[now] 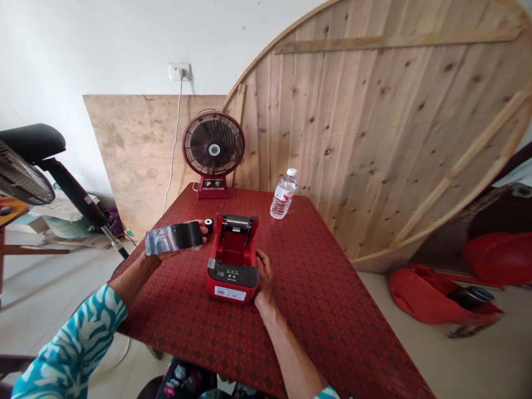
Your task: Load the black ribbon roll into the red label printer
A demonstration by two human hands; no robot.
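A red and black printer [233,275] sits on the table with its inside exposed and a hinged part raised at its far end. My right hand [265,276] lies against the printer's right side, its fingers partly hidden by the body. Left of the printer, my left hand [183,249] holds up a glossy black panel [177,237]; light reflects off its left half. Several of the fingers are behind the panel. A small roll [209,225] with a white end and dark side stands just past my left fingertips, beside the printer.
A patterned red cloth covers the table [316,310]. Towards its far edge stand a red fan [214,149] and a water bottle [284,194]. A large wooden board [353,127] leans on the wall behind. At left is another fan [29,166]; red bags [432,296] lie right.
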